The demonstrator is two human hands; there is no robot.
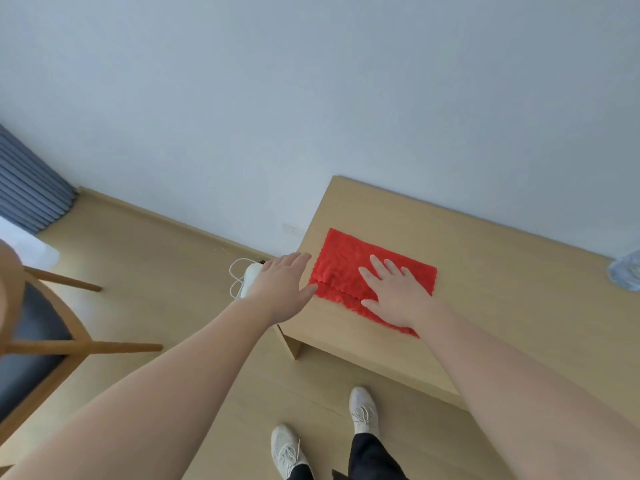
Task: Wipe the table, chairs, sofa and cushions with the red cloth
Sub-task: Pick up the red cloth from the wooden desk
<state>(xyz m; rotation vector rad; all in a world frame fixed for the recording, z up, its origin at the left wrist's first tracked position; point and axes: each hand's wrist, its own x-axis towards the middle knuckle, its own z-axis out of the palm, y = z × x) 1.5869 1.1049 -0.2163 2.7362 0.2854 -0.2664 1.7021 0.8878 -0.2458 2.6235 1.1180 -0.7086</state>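
Note:
The red cloth lies folded flat on the left end of the light wooden table, which stands against the wall. My right hand presses flat on the cloth with its fingers spread and straight. My left hand reaches to the cloth's left edge at the table's end, fingers straight, thumb touching the cloth's near left corner. A wooden chair with a dark seat stands at the far left.
A white power strip with a coiled cord lies on the wooden floor by the table's left end. A clear plastic bottle stands at the table's right edge. Blue curtains hang at the left. My feet are in front of the table.

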